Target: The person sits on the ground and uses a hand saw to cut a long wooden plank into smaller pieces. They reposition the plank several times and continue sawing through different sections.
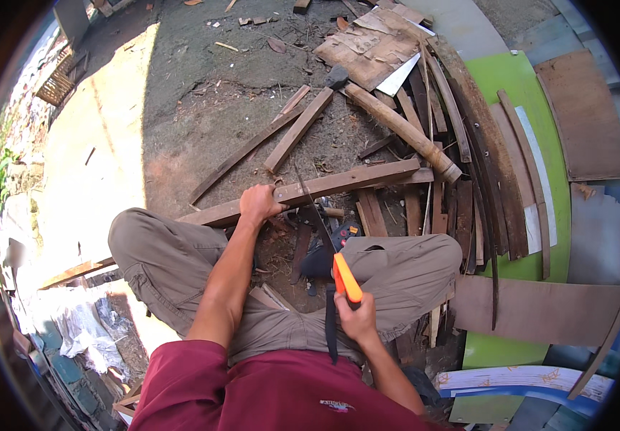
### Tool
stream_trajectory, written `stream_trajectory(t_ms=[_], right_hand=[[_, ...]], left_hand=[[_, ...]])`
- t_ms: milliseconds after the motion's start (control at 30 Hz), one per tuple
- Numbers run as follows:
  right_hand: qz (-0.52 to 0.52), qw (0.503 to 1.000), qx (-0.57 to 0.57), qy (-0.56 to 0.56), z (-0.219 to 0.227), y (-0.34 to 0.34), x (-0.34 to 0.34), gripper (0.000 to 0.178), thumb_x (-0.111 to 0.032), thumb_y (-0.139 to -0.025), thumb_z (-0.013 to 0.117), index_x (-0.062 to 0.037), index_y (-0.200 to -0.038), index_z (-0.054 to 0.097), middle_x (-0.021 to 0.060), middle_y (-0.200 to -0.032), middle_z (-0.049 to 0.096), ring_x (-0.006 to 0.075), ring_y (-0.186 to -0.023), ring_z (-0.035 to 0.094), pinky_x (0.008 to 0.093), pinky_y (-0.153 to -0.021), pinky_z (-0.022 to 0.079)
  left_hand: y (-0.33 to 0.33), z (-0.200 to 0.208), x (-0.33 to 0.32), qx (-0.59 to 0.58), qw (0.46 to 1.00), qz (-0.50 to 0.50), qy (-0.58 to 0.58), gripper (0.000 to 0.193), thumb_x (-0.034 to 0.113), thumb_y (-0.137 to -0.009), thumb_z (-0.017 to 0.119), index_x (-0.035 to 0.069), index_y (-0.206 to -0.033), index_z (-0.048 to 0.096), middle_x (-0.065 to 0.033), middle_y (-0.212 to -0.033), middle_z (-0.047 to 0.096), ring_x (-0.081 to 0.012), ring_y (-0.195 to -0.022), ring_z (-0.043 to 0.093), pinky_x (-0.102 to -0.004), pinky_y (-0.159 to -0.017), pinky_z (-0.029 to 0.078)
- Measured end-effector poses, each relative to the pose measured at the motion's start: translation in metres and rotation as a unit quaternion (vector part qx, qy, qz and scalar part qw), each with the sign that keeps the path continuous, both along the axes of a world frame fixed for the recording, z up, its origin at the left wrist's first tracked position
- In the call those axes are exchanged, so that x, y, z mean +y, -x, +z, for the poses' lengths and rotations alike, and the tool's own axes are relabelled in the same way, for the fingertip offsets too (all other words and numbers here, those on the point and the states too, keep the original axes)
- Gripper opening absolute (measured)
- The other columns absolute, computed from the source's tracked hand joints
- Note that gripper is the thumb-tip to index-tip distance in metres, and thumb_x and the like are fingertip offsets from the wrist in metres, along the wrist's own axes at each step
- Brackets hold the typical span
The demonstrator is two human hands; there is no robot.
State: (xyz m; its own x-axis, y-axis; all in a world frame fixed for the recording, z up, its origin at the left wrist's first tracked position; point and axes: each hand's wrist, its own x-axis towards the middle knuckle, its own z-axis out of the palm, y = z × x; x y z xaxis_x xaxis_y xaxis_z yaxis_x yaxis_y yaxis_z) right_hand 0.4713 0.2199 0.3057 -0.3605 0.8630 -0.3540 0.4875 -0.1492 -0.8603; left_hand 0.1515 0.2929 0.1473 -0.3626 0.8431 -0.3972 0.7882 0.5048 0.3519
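Observation:
A long wooden beam [367,177] lies slantwise in front of my knees, its right end higher in the view. My left hand [260,204] is closed over it, left of the saw. In my right hand [357,318], close to my lap, is the orange handle of a hand saw [346,277]. Its narrow dark blade runs forward and crosses the beam just right of my left hand. Whether the teeth have cut into the wood cannot be made out. Beneath the beam a dark shoe [338,241] partly shows.
Bamboo pole [403,129] with a dark head at its far end lies beyond the beam. Two loose wood strips [299,129] rest on the dirt. Stacked planks [486,165] and green panels [493,79] line the right. A slatted wooden piece [57,80] stands far left.

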Motion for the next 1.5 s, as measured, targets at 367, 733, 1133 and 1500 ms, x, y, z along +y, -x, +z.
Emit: stream_trajectory(t_ms=[367, 733, 1133, 1500], right_hand=[[0.036, 0.998, -0.023, 0.050, 0.022, -0.011, -0.009, 0.011, -0.007, -0.089, 0.068, 0.0028, -0.088, 0.071, 0.0108, -0.070, 0.069, 0.0125, -0.073, 0.068, 0.0347, -0.069, 0.052], [0.008, 1.000, -0.010, 0.016, -0.019, 0.044, 0.027, 0.019, -0.011, -0.088, 0.069, 0.0029, -0.075, 0.065, 0.0053, -0.060, 0.060, 0.0116, -0.059, 0.058, 0.0346, -0.057, 0.045], [0.004, 0.999, 0.017, 0.036, -0.063, 0.075, 0.061, 0.020, -0.015, -0.087, 0.068, 0.0034, -0.079, 0.064, 0.0149, -0.063, 0.062, 0.0205, -0.055, 0.060, 0.0380, -0.059, 0.047], [-0.011, 0.997, 0.074, -0.011, -0.053, 0.023, 0.003, 0.019, -0.015, -0.091, 0.070, 0.0025, -0.085, 0.067, 0.0158, -0.066, 0.063, 0.0238, -0.060, 0.067, 0.0358, -0.059, 0.047]], left_hand=[[0.015, 0.007, 0.004, -0.016, 0.999, -0.026, 0.014, 0.061, 0.056, -0.065, 0.084, 0.011, -0.106, 0.078, -0.0177, -0.098, 0.076, -0.0358, -0.093, 0.074, -0.0447, -0.084, 0.059], [0.027, 0.002, 0.016, -0.008, 1.000, -0.016, 0.024, 0.063, 0.059, -0.065, 0.084, 0.012, -0.106, 0.078, -0.0184, -0.098, 0.076, -0.0370, -0.096, 0.073, -0.0466, -0.087, 0.058], [0.013, 0.009, 0.016, -0.018, 0.999, -0.028, 0.027, 0.067, 0.062, -0.063, 0.084, 0.008, -0.103, 0.078, -0.0218, -0.097, 0.075, -0.0390, -0.096, 0.072, -0.0476, -0.087, 0.057], [0.030, 0.010, 0.038, -0.064, 0.995, -0.028, 0.068, 0.078, 0.060, -0.063, 0.085, 0.011, -0.123, 0.074, -0.0201, -0.117, 0.073, -0.0360, -0.112, 0.069, -0.0459, -0.099, 0.054]])
